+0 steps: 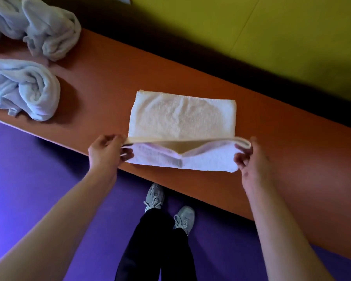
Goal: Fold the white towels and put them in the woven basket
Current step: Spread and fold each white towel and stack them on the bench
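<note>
Towel [181, 118] lies lengthwise along the table's [272, 138] near edge — your left hand [104, 153] and right hand [249, 159] pinch its near corners, lifted.

A single wide-angle view looks from the person's head, steeply down and a little forward. It sits close above the near edge of the orange table [272, 138], which runs slantwise across the picture from upper left to lower right. Both forearms reach up from the bottom corners, the left hand [105, 153] and the right hand [249, 159] meeting at that near edge. Straight below, the view takes in the purple floor [39, 169] and the person's shoes [182, 218]. Beyond the table's far edge lies a yellow-green surface [272, 37].
</note>
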